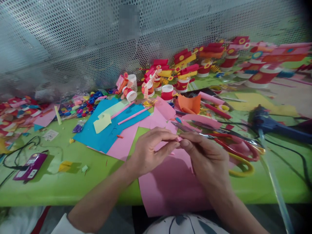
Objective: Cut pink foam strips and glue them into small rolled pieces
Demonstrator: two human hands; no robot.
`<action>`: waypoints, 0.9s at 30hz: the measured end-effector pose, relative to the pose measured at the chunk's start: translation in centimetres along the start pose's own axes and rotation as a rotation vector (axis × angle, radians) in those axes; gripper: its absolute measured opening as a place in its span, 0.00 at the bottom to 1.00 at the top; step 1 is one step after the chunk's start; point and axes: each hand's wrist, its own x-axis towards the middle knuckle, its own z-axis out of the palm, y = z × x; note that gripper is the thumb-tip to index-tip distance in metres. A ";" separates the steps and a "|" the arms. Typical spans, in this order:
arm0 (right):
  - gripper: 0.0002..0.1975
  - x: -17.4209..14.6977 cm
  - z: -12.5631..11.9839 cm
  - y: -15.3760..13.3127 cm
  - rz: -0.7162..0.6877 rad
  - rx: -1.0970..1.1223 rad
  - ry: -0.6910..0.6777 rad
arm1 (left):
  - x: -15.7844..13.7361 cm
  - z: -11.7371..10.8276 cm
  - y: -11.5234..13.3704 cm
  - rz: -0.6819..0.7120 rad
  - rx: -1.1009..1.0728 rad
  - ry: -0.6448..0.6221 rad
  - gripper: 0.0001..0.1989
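Pinching thin paper well calls for light, even pressure: you have the fingertips of your left hand (pixel 154 150) and right hand (pixel 210 157) clamped on the pink bit (pixel 179 138), above the pink sheet (pixel 168 183) that overhangs the front edge of the bench (pixel 90 191). Your fingers hide most of the bit, so ease one thumb aside to check its edges. Mind the scissors (pixel 222 145) just beside your right hand, and the glue gun (pixel 270 123) toward the bench's right end.

We are in a craft workshop: our green counter (pixel 92 187) carries coloured paper (pixel 89 136), scissors (pixel 255 156), a glue gun (pixel 274 125) and rows of decorated cup models (pixel 182 85) before a perforated screen (pixel 85 42).
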 end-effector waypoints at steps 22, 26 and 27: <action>0.03 -0.5 0.2 -0.9 0.053 -0.093 -0.077 | -0.4 0.7 1.3 -0.541 -0.176 -0.167 0.11; 0.03 0.1 0.3 -0.7 0.206 -0.024 -0.085 | -0.1 0.8 0.4 -0.665 -0.418 -0.118 0.15; 0.03 0.2 0.3 -0.6 0.236 -0.002 -0.069 | 0.1 0.7 0.2 -0.693 -0.491 -0.127 0.17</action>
